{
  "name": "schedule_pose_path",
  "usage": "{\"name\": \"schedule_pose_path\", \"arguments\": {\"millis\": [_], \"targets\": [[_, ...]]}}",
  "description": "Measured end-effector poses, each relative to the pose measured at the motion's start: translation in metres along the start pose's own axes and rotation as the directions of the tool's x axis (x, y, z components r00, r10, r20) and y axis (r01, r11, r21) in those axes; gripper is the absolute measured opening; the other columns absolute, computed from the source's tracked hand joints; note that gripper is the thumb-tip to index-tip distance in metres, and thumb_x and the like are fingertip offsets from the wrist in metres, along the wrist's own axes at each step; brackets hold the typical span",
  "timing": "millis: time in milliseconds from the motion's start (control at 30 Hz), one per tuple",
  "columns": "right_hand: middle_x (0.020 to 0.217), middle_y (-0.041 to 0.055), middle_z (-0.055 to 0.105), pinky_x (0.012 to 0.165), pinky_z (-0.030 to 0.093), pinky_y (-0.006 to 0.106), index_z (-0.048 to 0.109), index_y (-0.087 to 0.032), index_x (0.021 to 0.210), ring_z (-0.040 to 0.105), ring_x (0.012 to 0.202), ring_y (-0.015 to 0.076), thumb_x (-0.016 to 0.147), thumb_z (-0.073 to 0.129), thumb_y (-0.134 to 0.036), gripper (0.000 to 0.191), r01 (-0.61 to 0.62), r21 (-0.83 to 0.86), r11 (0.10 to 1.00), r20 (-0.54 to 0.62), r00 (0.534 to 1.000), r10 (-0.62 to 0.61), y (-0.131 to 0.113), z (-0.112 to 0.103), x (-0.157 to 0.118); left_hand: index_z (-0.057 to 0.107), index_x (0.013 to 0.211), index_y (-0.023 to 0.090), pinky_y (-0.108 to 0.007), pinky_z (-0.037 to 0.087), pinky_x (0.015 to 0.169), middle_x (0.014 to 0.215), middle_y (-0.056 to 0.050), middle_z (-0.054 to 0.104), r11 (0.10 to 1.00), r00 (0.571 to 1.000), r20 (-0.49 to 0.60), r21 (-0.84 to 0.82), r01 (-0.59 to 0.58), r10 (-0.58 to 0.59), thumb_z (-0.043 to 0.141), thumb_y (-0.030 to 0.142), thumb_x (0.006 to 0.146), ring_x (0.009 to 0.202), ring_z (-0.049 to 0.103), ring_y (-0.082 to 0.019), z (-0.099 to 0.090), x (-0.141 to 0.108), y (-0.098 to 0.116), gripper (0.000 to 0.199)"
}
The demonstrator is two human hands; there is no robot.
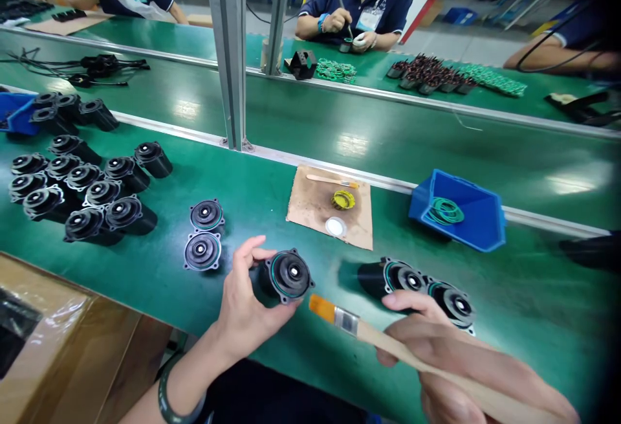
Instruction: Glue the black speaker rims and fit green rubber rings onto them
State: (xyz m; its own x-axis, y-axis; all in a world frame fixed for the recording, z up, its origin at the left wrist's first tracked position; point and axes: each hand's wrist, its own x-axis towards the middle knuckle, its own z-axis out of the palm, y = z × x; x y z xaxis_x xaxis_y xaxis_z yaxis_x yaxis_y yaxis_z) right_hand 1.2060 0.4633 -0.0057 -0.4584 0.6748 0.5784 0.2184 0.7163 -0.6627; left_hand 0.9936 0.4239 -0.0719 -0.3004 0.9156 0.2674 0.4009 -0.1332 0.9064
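Note:
My left hand [242,307] is wrapped round a black motor housing [290,274], thumb in front and fingers behind; a green ring runs round its top. In my right hand [451,353] is a paintbrush [347,322] with a wooden handle and orange bristles. Its bristle tip points at the housing's lower right edge, a small gap seeming to lie between them. Two more black housings [402,276] stand just behind my right hand, partly covered by it. Left of my left hand, a pair of housings [202,251] sits close together.
Many black housings [87,177] crowd the left side. A cardboard sheet [301,204] bears a second brush [330,180], a yellow-smeared cap [343,200] and a white disc [336,226]. Green rings [445,211] lie in a blue bin [480,217]. A metal post [228,55] rises ahead; co-workers sit opposite.

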Motion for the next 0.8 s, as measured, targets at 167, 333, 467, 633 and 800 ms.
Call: {"name": "schedule_pose_path", "arguments": {"millis": [167, 333, 467, 633, 800], "targets": [[0.065, -0.0019, 0.066, 0.076, 0.061, 0.048, 0.066, -0.018, 0.089, 0.061, 0.043, 0.0144, 0.090, 0.062, -0.019, 0.004, -0.065, 0.252, 0.965, -0.266, 0.955, 0.134, -0.002, 0.030, -0.008, 0.033, 0.134, 0.022, -0.036, 0.054, 0.086, 0.106, -0.006, 0.066, 0.998, 0.998, -0.040, -0.032, -0.057, 0.056, 0.082, 0.025, 0.069, 0.097, 0.068, -0.022, 0.002, -0.003, -0.001, 0.082], [0.061, -0.0033, 0.065, 0.074, 0.062, 0.048, 0.066, -0.016, 0.088, 0.060, 0.040, 0.0128, 0.091, 0.061, -0.017, 0.005, -0.074, 0.256, 0.964, -0.325, 0.933, 0.157, -0.003, 0.045, -0.006, 0.033, 0.135, 0.022, -0.038, 0.054, 0.090, 0.106, -0.006, 0.066, 0.998, 0.996, -0.062, -0.031, -0.063, 0.061, 0.080, 0.020, 0.067, 0.098, 0.068, -0.023, 0.003, -0.004, -0.002, 0.083], [0.063, -0.0034, 0.065, 0.076, 0.062, 0.045, 0.064, -0.015, 0.085, 0.062, 0.042, 0.0116, 0.090, 0.060, -0.012, 0.007, -0.075, 0.216, 0.974, -0.320, 0.937, 0.143, -0.003, 0.042, -0.005, 0.033, 0.135, 0.022, -0.037, 0.055, 0.089, 0.105, -0.005, 0.066, 0.996, 0.994, -0.077, -0.029, -0.079, 0.077, 0.078, 0.019, 0.067, 0.098, 0.068, -0.022, 0.003, -0.004, -0.001, 0.082], [0.065, -0.0036, 0.064, 0.079, 0.062, 0.044, 0.063, -0.015, 0.082, 0.063, 0.047, 0.0105, 0.088, 0.061, -0.008, 0.010, -0.083, 0.145, 0.986, -0.309, 0.943, 0.125, 0.000, 0.035, -0.008, 0.034, 0.135, 0.022, -0.035, 0.056, 0.087, 0.105, -0.006, 0.065, 0.995, 0.992, -0.094, -0.044, -0.088, 0.084, 0.077, 0.020, 0.069, 0.097, 0.067, -0.021, 0.003, -0.004, 0.000, 0.079], [0.067, -0.0014, 0.067, 0.083, 0.060, 0.051, 0.064, -0.016, 0.087, 0.066, 0.053, 0.0138, 0.086, 0.059, -0.004, 0.013, -0.027, 0.090, 0.996, -0.225, 0.973, 0.047, 0.001, 0.027, -0.009, 0.034, 0.134, 0.023, -0.035, 0.055, 0.090, 0.105, -0.005, 0.064, 0.993, 0.993, -0.096, -0.096, -0.071, 0.062, 0.080, 0.020, 0.068, 0.101, 0.068, -0.022, 0.003, -0.005, -0.003, 0.081]]}}
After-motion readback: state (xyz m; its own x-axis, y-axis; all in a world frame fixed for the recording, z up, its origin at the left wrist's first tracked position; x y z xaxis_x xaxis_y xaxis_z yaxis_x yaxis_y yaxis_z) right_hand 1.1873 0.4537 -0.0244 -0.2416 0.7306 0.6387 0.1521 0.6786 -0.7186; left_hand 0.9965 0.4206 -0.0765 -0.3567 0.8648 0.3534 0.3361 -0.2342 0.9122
